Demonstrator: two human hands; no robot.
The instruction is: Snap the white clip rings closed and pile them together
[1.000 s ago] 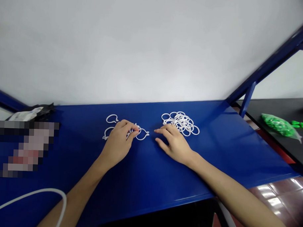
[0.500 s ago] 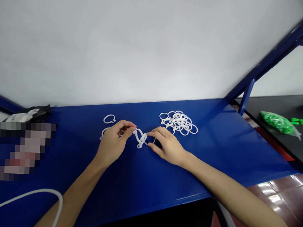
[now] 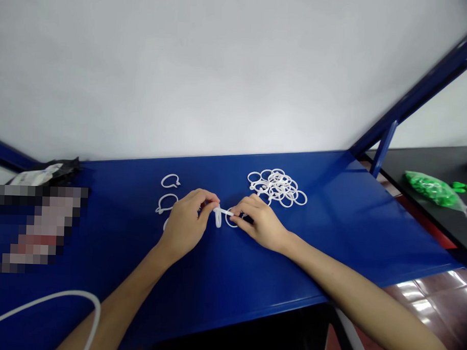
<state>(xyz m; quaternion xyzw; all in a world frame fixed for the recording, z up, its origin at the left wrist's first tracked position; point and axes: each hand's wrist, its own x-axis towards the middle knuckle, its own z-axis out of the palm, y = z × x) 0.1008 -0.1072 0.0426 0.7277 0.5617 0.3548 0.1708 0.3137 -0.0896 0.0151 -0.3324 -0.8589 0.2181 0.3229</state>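
My left hand (image 3: 189, 219) is closed in a pinch, thumb and forefinger on white plastic rings. One ring (image 3: 218, 219) hangs down from those fingertips. A second ring (image 3: 226, 212), seen edge-on, spans to my right hand (image 3: 259, 220), whose thumb and fingers are pinched on its other end. Beneath the right fingertips, another ring (image 3: 230, 221) is partly hidden. Left of my left hand, an opened ring (image 3: 170, 181) and a further ring (image 3: 167, 202) lie on the table, with part of one more showing from behind the hand. Beyond my right hand is a pile of rings (image 3: 279, 184).
A blue table (image 3: 221, 292) stands against a pale wall. Black plastic packaging (image 3: 61, 171) and a blurred-out item lie at left. A white cable (image 3: 68, 293) loops across the lower left. On a black table at right lies a bag of green pieces (image 3: 434, 189).
Both hands have shifted slightly right with the rings. The held rings have turned, and one now stretches edge-on between my fingertips. The view has moved a little.
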